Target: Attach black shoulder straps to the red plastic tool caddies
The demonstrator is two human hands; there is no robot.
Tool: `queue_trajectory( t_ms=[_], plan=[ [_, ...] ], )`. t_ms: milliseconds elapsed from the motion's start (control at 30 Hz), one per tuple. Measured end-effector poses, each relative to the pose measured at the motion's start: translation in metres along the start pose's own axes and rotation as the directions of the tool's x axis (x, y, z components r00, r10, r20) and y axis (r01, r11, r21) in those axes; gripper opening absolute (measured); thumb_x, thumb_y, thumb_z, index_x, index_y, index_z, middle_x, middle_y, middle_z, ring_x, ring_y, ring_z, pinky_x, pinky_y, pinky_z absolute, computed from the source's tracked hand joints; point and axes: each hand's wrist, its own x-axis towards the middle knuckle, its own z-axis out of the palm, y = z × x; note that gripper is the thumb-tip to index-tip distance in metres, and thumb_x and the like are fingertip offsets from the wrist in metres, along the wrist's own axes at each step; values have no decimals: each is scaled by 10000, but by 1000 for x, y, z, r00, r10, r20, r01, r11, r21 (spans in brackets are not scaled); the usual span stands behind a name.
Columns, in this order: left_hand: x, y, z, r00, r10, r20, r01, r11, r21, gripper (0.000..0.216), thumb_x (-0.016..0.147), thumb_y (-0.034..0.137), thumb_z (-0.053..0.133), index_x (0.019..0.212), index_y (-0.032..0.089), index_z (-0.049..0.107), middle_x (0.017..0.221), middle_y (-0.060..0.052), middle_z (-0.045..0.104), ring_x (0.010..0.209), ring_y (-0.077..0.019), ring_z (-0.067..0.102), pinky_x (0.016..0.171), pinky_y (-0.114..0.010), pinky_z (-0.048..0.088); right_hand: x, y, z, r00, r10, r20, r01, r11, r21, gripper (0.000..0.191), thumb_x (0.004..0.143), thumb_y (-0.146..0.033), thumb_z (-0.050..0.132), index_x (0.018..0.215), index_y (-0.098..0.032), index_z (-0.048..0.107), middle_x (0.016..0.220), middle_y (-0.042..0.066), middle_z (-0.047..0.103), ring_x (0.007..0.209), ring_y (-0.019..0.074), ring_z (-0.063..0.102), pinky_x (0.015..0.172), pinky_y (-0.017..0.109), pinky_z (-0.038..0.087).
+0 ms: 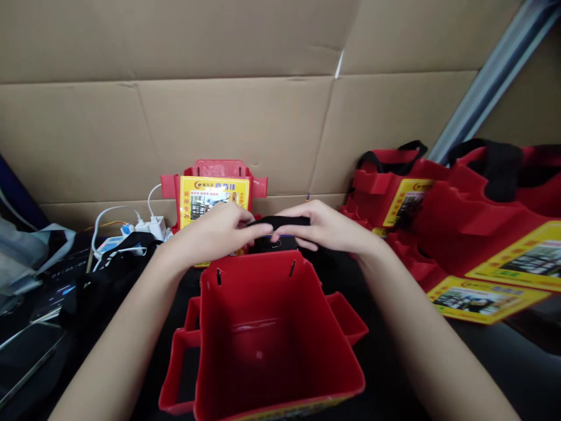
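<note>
Both hands meet over the back edge of a red plastic tool bucket [263,339], which stands with its open top towards me. A black strap [287,221] runs between my left hand [223,231] and my right hand [322,227], pinched in the fingers of each. Two narrow slots show in the bucket's raised back wall, with no strap through them that I can see. Square side loops stick out from its left and right. Behind my hands stands another red bucket [219,168] with a yellow printed label [193,184].
Several red buckets [464,204] with black straps and yellow labels are stacked at the right. White chargers [156,227], cables and a power strip lie at the left, near dark fabric [109,286] and a phone-like slab [30,356]. A cardboard wall [236,134] closes the back.
</note>
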Motion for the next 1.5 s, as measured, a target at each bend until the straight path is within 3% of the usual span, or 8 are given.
queue_trajectory(
  t_ms=[100, 167, 267, 367, 567, 833, 1133, 1500],
  plan=[
    [-10, -4, -6, 985, 70, 159, -81, 995, 64, 300, 742, 391, 590, 914, 146, 617, 798, -23, 636, 683, -127, 557, 573, -201, 391, -11, 23, -21, 980, 102, 171, -117, 990, 82, 417, 867, -416, 446, 1123, -112, 573, 533, -30, 546, 332, 18, 342, 317, 149, 224],
    [-13, -10, -10, 939, 145, 311, -179, 980, 85, 186, 775, 311, 554, 832, 146, 618, 711, 4, 595, 624, -102, 510, 543, -188, 359, -12, 35, -26, 948, 85, 307, -129, 984, 125, 403, 860, -396, 469, 1129, -114, 575, 554, -27, 560, 352, 19, 386, 361, 146, 297],
    [-12, -19, -15, 910, 180, 374, -228, 970, 88, 171, 811, 237, 485, 714, 130, 576, 629, 16, 517, 564, -82, 436, 516, -184, 328, -5, 43, -19, 917, -48, 395, -34, 979, 199, 329, 836, -345, 520, 1030, -105, 635, 836, 54, 651, 657, 81, 585, 685, 209, 457],
    [-11, -26, -20, 914, 175, 366, -214, 974, 69, 167, 819, 212, 462, 720, 125, 564, 649, 13, 505, 578, -81, 418, 530, -180, 332, 5, 43, -6, 902, -133, 410, 43, 974, 222, 301, 832, -316, 527, 1019, -112, 642, 1026, 76, 625, 939, 148, 566, 872, 261, 400],
    [-14, -29, -23, 922, 115, 370, -138, 990, 37, 179, 821, 252, 474, 744, 126, 575, 673, 16, 508, 601, -81, 419, 537, -169, 336, 11, 49, 3, 893, -160, 422, 61, 969, 237, 294, 857, -316, 490, 990, -91, 626, 765, 34, 607, 628, 85, 530, 657, 231, 410],
    [-14, -31, -22, 917, 99, 385, -125, 991, 43, 203, 843, 279, 462, 733, 134, 552, 669, 21, 500, 603, -80, 408, 540, -165, 344, 13, 63, 1, 930, -176, 323, 116, 973, 198, 276, 851, -318, 500, 947, -91, 623, 646, -2, 529, 625, 83, 480, 665, 238, 383],
    [-15, -29, -22, 918, 71, 389, -100, 993, 55, 190, 845, 277, 457, 760, 138, 554, 676, 19, 505, 605, -84, 410, 544, -171, 348, 16, 50, 10, 932, -208, 296, 151, 967, 203, 268, 848, -330, 494, 917, -107, 624, 827, 44, 599, 776, 115, 528, 784, 271, 397],
    [-15, -30, -22, 921, 66, 384, -99, 993, 67, 218, 842, 289, 454, 737, 132, 563, 681, 9, 527, 601, -89, 429, 539, -180, 350, 16, 45, 9, 939, -201, 279, 141, 965, 223, 271, 833, -310, 516, 951, -98, 637, 929, 65, 638, 859, 134, 560, 815, 266, 406]
  ],
)
